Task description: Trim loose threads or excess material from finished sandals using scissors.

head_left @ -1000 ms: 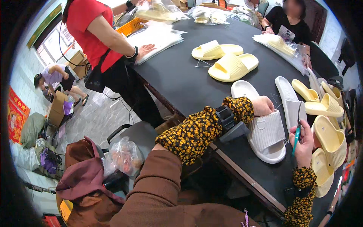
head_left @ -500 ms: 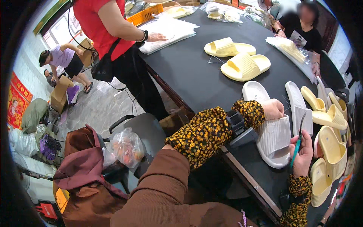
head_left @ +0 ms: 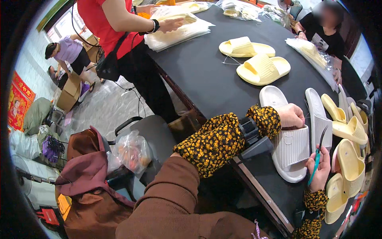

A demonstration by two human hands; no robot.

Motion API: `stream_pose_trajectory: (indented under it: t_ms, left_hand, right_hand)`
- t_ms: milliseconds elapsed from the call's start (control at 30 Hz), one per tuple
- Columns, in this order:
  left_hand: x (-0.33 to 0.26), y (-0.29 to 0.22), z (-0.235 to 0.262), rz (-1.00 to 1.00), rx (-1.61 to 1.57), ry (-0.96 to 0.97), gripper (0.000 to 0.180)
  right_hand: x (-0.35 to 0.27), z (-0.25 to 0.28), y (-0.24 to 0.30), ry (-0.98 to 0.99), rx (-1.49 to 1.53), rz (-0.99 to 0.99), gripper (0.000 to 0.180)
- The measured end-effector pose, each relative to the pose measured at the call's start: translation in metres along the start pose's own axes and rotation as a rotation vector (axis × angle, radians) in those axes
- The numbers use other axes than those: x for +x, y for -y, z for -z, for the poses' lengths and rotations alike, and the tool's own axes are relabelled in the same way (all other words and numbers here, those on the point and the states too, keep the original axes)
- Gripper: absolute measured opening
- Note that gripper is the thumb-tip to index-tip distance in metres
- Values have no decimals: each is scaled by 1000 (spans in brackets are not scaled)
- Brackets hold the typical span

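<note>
A white ribbed slipper [head_left: 291, 153] lies on the dark table, its strap toward me. At the strap's far edge my left hand [head_left: 292, 116] is closed, fingers curled down at the opening. What they pinch is hidden. My right hand [head_left: 319, 169] grips teal-handled scissors [head_left: 315, 167] with a thin curved tip pointing up and away. A second white slipper [head_left: 319, 115] lies just right of the first, beyond the scissors. Farther off, two pale yellow slippers [head_left: 263, 69] rest side by side, with a thin clear loop at their left.
More yellow slippers [head_left: 350, 167] crowd the table's right side. A person in red [head_left: 115, 28] stands across at left by a stack of clear bags [head_left: 175, 38]. Another person in black [head_left: 322, 32] sits at the far right. A chair with a bagged bundle [head_left: 134, 153] stands left.
My left hand has turned slightly, its fingers curling deeper at the strap's edge. The person in red has lifted a hand off the bag stack. My right hand keeps the scissors.
</note>
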State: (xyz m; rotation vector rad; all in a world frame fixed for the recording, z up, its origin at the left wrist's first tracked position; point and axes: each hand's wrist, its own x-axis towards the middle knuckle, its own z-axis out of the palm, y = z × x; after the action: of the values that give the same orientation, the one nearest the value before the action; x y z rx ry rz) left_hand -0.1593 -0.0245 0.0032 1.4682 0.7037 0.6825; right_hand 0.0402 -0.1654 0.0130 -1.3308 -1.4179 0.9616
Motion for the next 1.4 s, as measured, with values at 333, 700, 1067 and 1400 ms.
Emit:
stream_pose_trajectory:
  t_ms: [333,700,1067,1400]
  left_hand:
    - [-5,-9,1,124,-389,132,13]
    - [-4,-13,-2,179,-353,70,9]
    - [-2,-10,-1,187,-331,109,11]
    - [1,-8,-4,181,-157,76,12]
  right_hand:
    - [3,3,-10,-123,-157,183,50]
    - [-1,1,2,-70,-395,107,48]
    - [-3,-1,10,-10,-529,245,46]
    - [-5,1,26,94,-597,263,46]
